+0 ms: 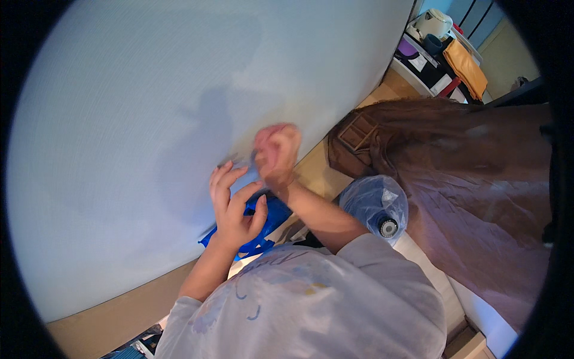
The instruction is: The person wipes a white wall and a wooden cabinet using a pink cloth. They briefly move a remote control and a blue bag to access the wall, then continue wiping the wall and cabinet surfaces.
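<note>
My left hand [232, 206] is raised with its fingers apart and slightly bent, and I see nothing held in it. A small dark smudge shows by its fingertips; I cannot make out what it is. Just beyond and to the right is my right hand [277, 152], blurred, its fingers curled in. Whether anything is inside that curl is hidden. Both hands are in front of a large pale blue-white panel [119, 149], which carries their shadows. A blue plastic bag [272, 220] shows below and behind the hands.
Right of my forearm stands a large clear water bottle [373, 206] wrapped in plastic. Brown cloth [466, 173] covers a wide surface at the right, with a small divided wooden tray [359, 131]. A kettle [434, 24] and a folded orange cloth [465, 67] are at the far right.
</note>
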The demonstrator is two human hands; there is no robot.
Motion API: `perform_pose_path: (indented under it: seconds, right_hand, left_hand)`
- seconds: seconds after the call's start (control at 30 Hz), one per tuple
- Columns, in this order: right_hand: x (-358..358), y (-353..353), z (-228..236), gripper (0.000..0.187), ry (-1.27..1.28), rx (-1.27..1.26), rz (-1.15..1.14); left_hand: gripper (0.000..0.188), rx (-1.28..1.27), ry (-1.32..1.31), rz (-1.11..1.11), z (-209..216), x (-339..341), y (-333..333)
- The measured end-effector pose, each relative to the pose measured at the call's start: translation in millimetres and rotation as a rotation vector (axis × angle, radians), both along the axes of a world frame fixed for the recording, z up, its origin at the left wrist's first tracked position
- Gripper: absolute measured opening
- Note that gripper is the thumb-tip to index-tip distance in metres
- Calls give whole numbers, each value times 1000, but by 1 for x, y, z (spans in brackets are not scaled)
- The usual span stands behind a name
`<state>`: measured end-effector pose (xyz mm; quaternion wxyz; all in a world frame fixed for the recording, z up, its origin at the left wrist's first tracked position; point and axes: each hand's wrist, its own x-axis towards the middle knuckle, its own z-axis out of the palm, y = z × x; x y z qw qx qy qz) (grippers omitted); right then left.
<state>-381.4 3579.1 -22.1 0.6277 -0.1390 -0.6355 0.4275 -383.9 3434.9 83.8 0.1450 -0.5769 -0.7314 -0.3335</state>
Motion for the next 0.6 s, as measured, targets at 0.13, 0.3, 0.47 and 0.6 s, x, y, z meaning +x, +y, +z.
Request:
perform_pose_path:
  seconds: [0.13, 0.3, 0.47, 0.6]
  right_hand:
    - [-18, 58, 5, 40, 184, -510, -97]
    - [-6, 20, 15, 44, 88, -329, -1]
    - [-5, 69, 19, 42, -51, -240, -241]
    - [-19, 141, 33, 40, 242, -543, -222]
  left_hand:
    - [33, -24, -2, -2, 0, 3, 11]
    - [33, -13, 5, -17, 2, 4, 29]
    - [33, -30, 15, -60, 2, 0, 48]
    - [33, -41, 22, -67, 2, 2, 53]
